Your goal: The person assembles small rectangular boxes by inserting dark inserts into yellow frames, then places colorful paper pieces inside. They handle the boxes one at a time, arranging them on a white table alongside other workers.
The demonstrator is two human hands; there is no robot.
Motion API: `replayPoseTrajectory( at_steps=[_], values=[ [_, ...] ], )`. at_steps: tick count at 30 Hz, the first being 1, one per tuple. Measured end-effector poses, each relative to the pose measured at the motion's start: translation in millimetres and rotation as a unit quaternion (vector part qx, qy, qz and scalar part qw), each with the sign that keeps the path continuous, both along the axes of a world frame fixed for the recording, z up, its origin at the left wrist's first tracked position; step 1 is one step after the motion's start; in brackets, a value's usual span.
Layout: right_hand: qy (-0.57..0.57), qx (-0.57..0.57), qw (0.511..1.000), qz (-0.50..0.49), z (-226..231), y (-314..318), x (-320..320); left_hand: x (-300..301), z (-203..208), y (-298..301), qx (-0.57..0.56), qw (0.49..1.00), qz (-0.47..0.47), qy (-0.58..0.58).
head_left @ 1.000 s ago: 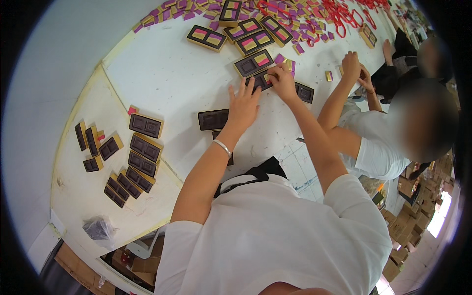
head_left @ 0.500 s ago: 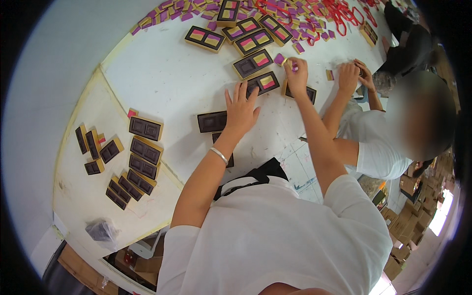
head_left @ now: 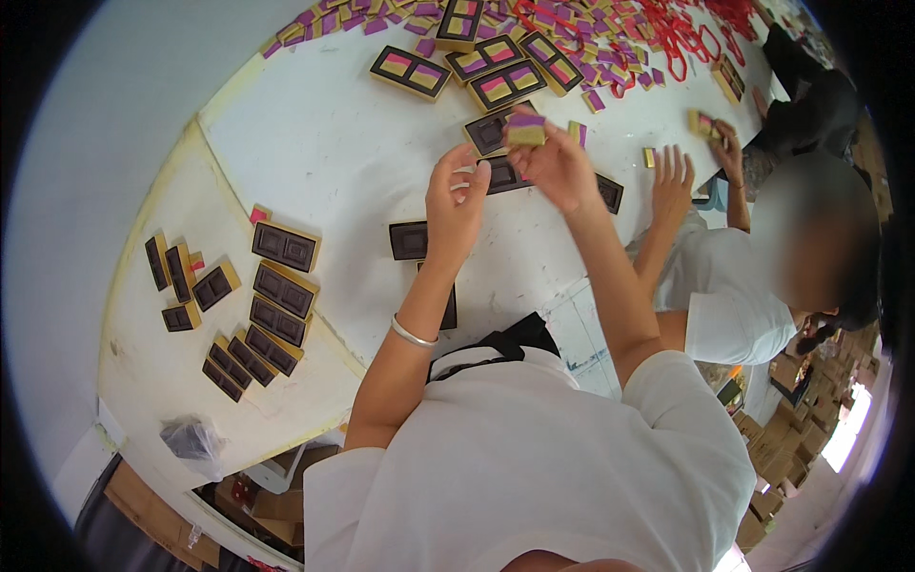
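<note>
pinching a small purple-and-gold block (head_left: 525,131) in the right hand (head_left: 562,172), above a white table (head_left: 315,114).
gripping this block between the right thumb and fingertips; cannot tell the exact contact, because of blur. curling the left hand (head_left: 456,200) loosely, with thumb and fingers parted and released, to the left of the block. can see just below the block, between both hands, a dark tray (head_left: 500,174); cannot tell if touched by the left thumb. can find another dark tray behind the block, then, farther beyond the fingers, filled boxes (head_left: 505,86), a heap of similar blocks (head_left: 419,11) and red ribbons (head_left: 679,43). well to the left of the left fingers, can see rows of dark trays (head_left: 282,290); to the right of the right fingers, a co-worker's hand (head_left: 672,181).
</note>
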State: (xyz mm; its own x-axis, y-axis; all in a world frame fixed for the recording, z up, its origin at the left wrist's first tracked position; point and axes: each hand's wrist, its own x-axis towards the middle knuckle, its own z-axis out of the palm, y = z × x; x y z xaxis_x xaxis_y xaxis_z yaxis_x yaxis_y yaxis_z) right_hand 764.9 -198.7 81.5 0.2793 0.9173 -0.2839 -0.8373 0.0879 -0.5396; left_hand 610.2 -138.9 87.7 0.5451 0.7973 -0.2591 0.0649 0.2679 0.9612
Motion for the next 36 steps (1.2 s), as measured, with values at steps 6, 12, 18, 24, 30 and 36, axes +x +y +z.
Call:
replayPoseTrajectory(
  at_steps=[6, 12, 18, 24, 30, 36],
  values=[
    [-0.062, -0.037, 0.997, -0.034, 4.6, -1.7, -56.1, -11.7, 15.5, 7.2, -0.021, 0.996, 0.054, -0.061],
    [-0.585, -0.067, 0.808, 0.003, 24.4, -2.1, -66.7, -29.6, -5.8, 28.4, 0.003, 0.999, -0.028, -0.023],
    [-0.759, 0.024, 0.65, 0.018, 1.1, -14.4, -52.6, -26.7, -9.9, 40.5, -0.095, 0.989, -0.115, 0.014],
    [-0.84, -0.115, 0.521, -0.098, -57.3, 19.0, -5.9, 0.2, -54.0, 29.9, 0.255, 0.942, -0.119, 0.181],
    [-0.847, -0.135, 0.513, -0.028, -72.7, 29.9, -3.8, 21.2, -67.8, 17.9, 0.404, 0.838, -0.213, 0.3],
    [-0.838, -0.119, 0.526, -0.08, -71.7, 31.9, 2.1, 21.6, -72.8, 21.7, 0.361, 0.875, -0.207, 0.249]
  ],
)
